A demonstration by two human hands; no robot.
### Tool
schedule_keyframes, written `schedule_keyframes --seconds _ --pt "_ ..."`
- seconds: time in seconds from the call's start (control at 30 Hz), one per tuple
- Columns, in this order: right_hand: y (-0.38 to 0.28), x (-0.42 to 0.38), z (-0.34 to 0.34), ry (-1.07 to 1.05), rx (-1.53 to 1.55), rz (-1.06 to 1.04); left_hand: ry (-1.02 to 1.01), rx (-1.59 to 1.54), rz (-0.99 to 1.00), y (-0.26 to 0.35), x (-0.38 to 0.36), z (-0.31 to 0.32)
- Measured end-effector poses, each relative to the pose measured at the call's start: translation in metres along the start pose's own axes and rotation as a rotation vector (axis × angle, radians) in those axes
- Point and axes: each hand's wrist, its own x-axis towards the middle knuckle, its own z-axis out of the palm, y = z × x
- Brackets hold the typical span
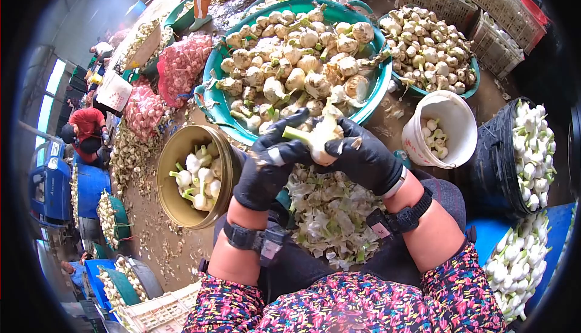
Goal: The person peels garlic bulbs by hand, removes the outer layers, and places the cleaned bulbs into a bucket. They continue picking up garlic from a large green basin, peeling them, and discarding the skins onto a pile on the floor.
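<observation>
Both hands wear black gloves and meet at a garlic bulb (325,139) with a short green stem pointing left. My left hand (275,160) has its fingers closed on the stem side, and my right hand (366,157) grips the bulb from the right. Just beyond them is a green basin (213,72) heaped with unpeeled garlic bulbs (296,79). Below the hands, between the knees, lies a pile of loose white garlic skins (333,212). A beige bucket (169,197) with peeled bulbs (200,178) stands to the left.
At the right are a white bucket (413,136) with small bulbs, a black tub (493,160) of white garlic and another green basin (474,85). Crates (433,3) stand at the upper right. Pink net sacks (184,60) lie upper left. People (88,130) are at the left and top.
</observation>
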Motion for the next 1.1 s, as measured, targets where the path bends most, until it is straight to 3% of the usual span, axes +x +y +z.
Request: schedule_keyframes --seconds 0.03,0.13,0.2,0.27,0.3,0.33,0.37,0.4,0.43,0.47,0.5,0.53,0.57,0.6,0.67,0.73,0.77,0.8,0.83,0.87,0.93,0.97,1.0,1.03,1.07,1.1 --pt "0.005 0.002 -0.001 -0.014 -0.022 -0.011 0.107 -0.047 -0.014 0.004 0.002 0.012" --pt "0.000 0.005 -0.002 -0.012 0.030 0.072 0.043 0.116 -0.007 0.011 0.000 0.004" --pt "-0.001 0.006 0.002 0.001 0.104 0.162 0.056 0.069 -0.131 0.004 0.000 -0.002" --pt "0.007 0.010 0.011 0.318 -0.365 -0.319 0.036 0.164 0.091 -0.005 0.001 -0.006" --pt "-0.001 0.004 0.012 0.253 -0.817 -0.616 -0.028 0.493 0.199 0.000 0.003 -0.017" --pt "-0.009 -0.002 0.014 0.161 -1.268 -0.915 0.025 0.440 0.212 -0.001 0.010 -0.025" --pt "-0.005 -0.001 0.014 0.061 -1.423 -0.950 0.105 0.588 0.328 0.001 0.008 -0.029" --pt "0.008 -0.007 0.015 -0.076 -1.416 -0.789 0.181 0.739 0.445 0.005 0.008 -0.031" --pt "0.024 -0.012 0.007 -0.215 -1.697 -0.332 0.238 0.507 0.273 0.001 0.006 -0.030" --pt "0.026 -0.007 0.011 -0.452 -1.781 0.369 0.238 0.513 0.277 -0.003 0.006 -0.030" --pt "0.036 -0.009 0.005 -0.502 -1.738 0.543 0.242 0.495 0.257 -0.007 0.005 -0.030" --pt "0.033 -0.014 0.006 -0.489 -1.716 0.543 0.247 0.475 0.237 -0.006 0.005 -0.028" --pt "0.032 -0.015 0.002 -0.385 -1.715 0.443 0.195 0.703 0.342 0.003 0.001 -0.025" --pt "0.032 -0.016 -0.001 -0.283 -1.708 0.344 0.195 0.701 0.339 0.000 0.002 -0.024" --pt "0.018 -0.008 -0.003 -0.062 -1.621 0.181 0.398 -0.626 -0.237 -0.006 0.006 -0.019" --pt "0.004 -0.007 0.007 0.274 -1.283 0.022 0.397 -0.670 -0.244 -0.004 0.010 -0.012" --pt "0.005 -0.005 0.006 0.282 -1.280 0.021 0.403 -0.714 -0.252 -0.004 0.011 -0.008" --pt "0.009 -0.002 0.003 0.291 -1.184 -0.155 0.399 -0.711 -0.259 -0.006 0.011 -0.009" --pt "0.011 -0.001 0.002 0.296 -1.083 -0.329 0.333 -0.646 -0.205 -0.009 0.009 -0.014" --pt "0.009 -0.001 0.001 0.298 -1.078 -0.332 0.267 -0.580 -0.148 -0.008 0.008 -0.020" --pt "0.004 -0.002 0.000 0.250 -1.143 -0.290 0.332 -0.065 0.044 0.005 0.001 -0.039" --pt "0.000 -0.003 -0.002 0.286 -1.022 -0.229 0.340 0.442 0.293 0.018 -0.007 -0.051" --pt "-0.006 -0.004 -0.006 0.290 -1.018 -0.229 0.480 0.268 0.197 0.031 -0.011 -0.068" --pt "-0.011 -0.005 -0.011 0.377 -0.933 -0.226 0.517 0.311 0.119 0.040 -0.022 -0.097" --pt "-0.015 -0.006 -0.013 0.462 -0.847 -0.225 0.534 0.738 0.154 0.048 -0.028 -0.120" --pt "-0.017 -0.008 -0.013 0.529 -0.834 -0.304 0.595 0.837 -0.077 0.054 -0.037 -0.136"
